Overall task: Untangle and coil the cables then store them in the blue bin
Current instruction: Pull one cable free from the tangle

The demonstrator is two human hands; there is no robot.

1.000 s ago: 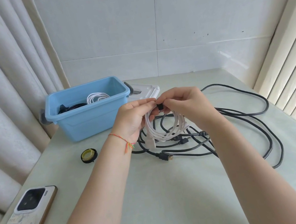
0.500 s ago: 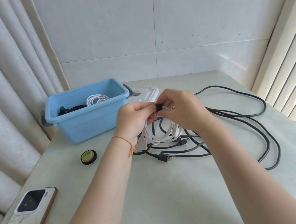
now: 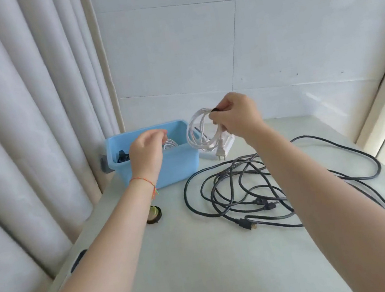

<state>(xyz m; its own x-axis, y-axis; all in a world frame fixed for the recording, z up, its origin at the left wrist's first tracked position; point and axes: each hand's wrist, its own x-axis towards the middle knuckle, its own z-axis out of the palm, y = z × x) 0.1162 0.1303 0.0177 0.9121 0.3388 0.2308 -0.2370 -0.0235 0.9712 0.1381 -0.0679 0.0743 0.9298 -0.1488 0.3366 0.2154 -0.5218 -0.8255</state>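
Storing step: right hand (image 3: 237,118) grip pinches coiled white cable (image 3: 200,133) beside blue bin (image 3: 177,166); left hand (image 3: 146,150), fingers loosely spread, over bin. Next: lower coil in; black tangle (image 3: 243,188) waits on table (image 3: 206,270)

A small round black-and-yellow roll (image 3: 154,214) lies on the pale table (image 3: 206,270), left of centre. A dark phone corner (image 3: 78,261) peeks out at the table's left edge. Curtains (image 3: 19,123) fill the left; white tiles (image 3: 220,40) lie behind.
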